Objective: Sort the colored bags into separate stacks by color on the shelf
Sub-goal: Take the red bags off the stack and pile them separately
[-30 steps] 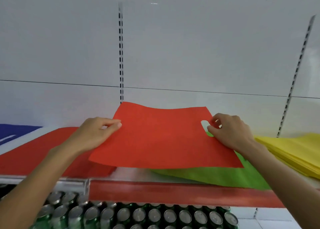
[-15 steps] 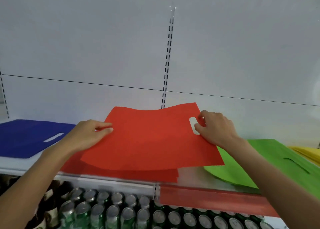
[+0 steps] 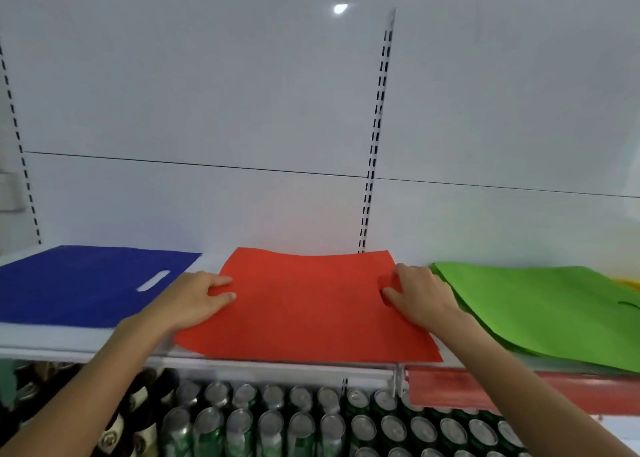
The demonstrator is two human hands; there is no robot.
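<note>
Red bag (image 3: 304, 304) is set on the shelf (image 3: 277, 366), centre of frame.
Its side edges are pinched by fingers of the left hand (image 3: 194, 300) and right hand (image 3: 419, 297); corners should be squared clear of the blue bag (image 3: 79, 283) and green bags (image 3: 540, 304).

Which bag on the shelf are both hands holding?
The red bag, between the blue bag and green bag; left hand and right hand grip its sides.
</note>
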